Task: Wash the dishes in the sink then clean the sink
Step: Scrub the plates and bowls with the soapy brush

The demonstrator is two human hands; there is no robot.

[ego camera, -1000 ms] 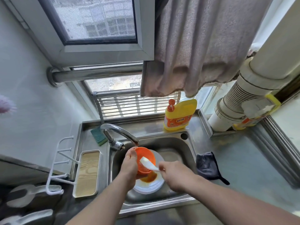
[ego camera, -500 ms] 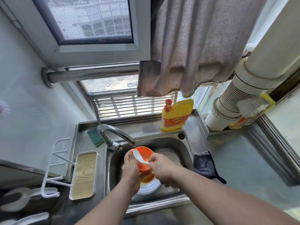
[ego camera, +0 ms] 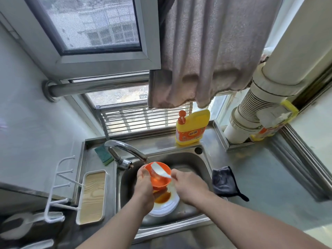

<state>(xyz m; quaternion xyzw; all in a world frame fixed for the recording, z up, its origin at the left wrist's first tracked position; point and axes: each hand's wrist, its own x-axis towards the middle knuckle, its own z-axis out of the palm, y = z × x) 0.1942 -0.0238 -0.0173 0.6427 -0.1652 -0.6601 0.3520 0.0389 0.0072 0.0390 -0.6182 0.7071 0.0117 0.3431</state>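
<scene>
My left hand grips an orange bowl by its left rim and holds it tilted under the spout of the chrome faucet, above the steel sink. My right hand holds a white spoon whose bowl end lies inside the orange bowl. Below them a white plate with brown sauce on it lies on the sink floor, partly hidden by my hands.
A yellow detergent bottle stands behind the sink. A green sponge lies left of the faucet. A dark cloth lies on the counter to the right. A wood-lined tray and white rack sit at the left.
The orange bowl has risen closer to the spout and tilted more upright. The spoon has moved deeper into the bowl.
</scene>
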